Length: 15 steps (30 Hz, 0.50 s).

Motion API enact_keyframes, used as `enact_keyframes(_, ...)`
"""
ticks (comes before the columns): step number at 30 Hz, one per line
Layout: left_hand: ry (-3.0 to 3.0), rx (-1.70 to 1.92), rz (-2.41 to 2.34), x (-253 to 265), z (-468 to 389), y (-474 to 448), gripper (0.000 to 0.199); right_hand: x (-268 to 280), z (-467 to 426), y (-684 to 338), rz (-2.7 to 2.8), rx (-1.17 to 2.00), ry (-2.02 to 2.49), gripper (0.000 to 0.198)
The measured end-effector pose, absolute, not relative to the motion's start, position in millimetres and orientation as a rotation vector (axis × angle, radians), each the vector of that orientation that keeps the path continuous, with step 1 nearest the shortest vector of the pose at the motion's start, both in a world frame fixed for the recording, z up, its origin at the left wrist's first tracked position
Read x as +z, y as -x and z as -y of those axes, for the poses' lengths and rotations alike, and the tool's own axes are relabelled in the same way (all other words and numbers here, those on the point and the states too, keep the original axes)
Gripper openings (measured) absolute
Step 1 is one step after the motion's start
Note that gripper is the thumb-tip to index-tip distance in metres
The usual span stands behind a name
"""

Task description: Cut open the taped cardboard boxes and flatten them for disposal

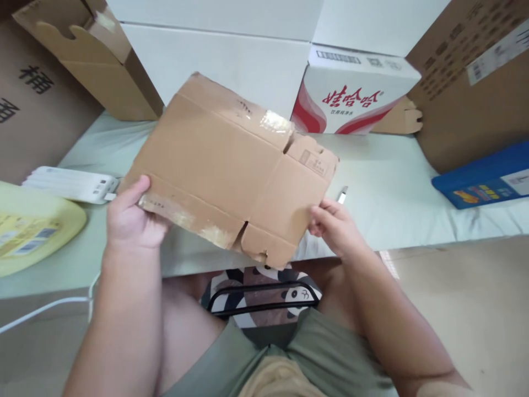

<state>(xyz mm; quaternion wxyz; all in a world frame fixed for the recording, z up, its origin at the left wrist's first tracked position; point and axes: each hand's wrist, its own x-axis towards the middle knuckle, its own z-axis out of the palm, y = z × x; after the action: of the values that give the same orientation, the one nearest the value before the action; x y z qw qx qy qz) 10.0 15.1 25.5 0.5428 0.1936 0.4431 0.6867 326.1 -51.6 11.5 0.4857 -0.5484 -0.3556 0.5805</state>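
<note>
Flattened carton (231,171) gripped between left hand (130,218), right hand (334,226).

Both forearms bare to the elbow, no sleeves, rings or watch visible behind the fingers of the left hand (131,216) or right hand (336,225); olive-green shorts (314,353) worn, tan hem below.

Pale green table (384,193) w/ power bank (72,184), yellow pad (37,229), blue box (483,176), red-white carton (355,94).
</note>
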Motion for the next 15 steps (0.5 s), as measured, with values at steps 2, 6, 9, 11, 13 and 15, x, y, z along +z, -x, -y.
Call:
enact_keyframes(2, -0.459, 1.628, -1.041, 24, -14, -14, 0.022, 17, 57, -319, 0.894, 1.499, 1.329, 0.046)
enact_keyframes(6, -0.513, 1.619, -0.891, 19, -13, -18, 0.043, 43, 72, -321, 0.790, 1.463, 1.228, 0.051)
enact_keyframes(9, -0.462, 1.586, -0.952, 19, -15, -17, 0.055, 60, 91, -340, 0.753, 1.282, 1.283, 0.053)
enact_keyframes(11, -0.377, 1.578, -1.075, 23, -15, -17, 0.047, 63, 107, -360, 0.680, 1.030, 1.347, 0.050)
enact_keyframes(13, -0.335, 1.569, -1.137, 28, -15, -19, 0.041, 60, 122, -386, 0.571, 0.717, 1.390, 0.043)
enact_keyframes(15, -0.322, 1.557, -1.169, 32, -13, -23, 0.039, 54, 132, -416, 0.484, 0.432, 1.436, 0.037)
